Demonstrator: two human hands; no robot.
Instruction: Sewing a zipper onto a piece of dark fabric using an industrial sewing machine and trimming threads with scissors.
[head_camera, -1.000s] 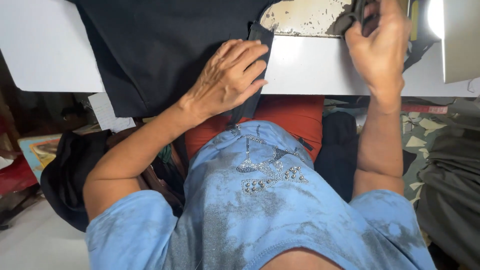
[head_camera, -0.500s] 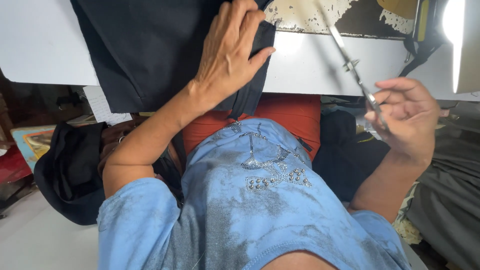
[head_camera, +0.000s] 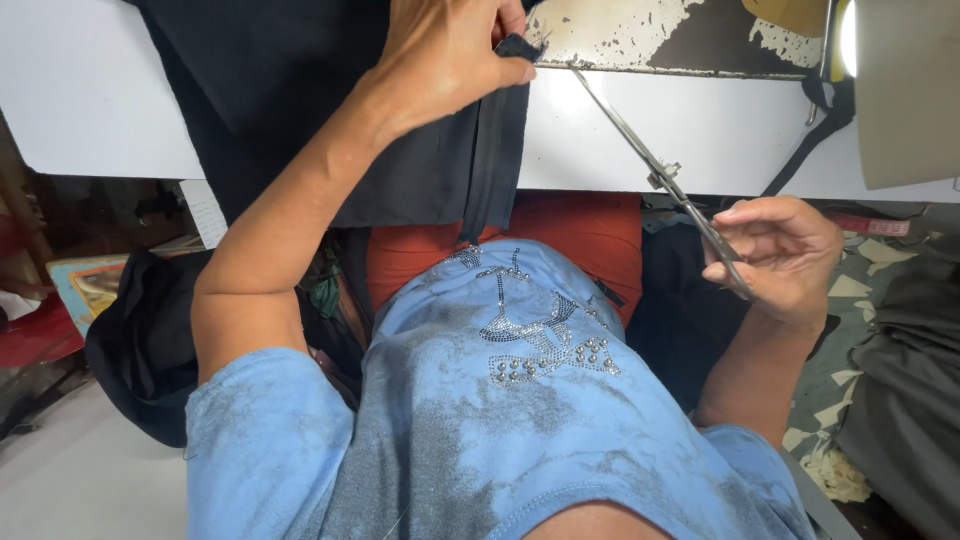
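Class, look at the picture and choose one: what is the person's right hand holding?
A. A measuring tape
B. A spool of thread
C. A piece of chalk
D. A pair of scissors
D: the right hand grips the handles of long metal scissors, whose blades reach toward the dark fabric pinched by the left hand.

Left hand (head_camera: 445, 55) pinched shut, arm outstretched; right hand (head_camera: 785, 260) curled closed, elbow bent.

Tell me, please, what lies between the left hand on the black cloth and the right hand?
In the head view, the scissors span it: handles in the right hand, tips by the left hand pinching the black cloth.
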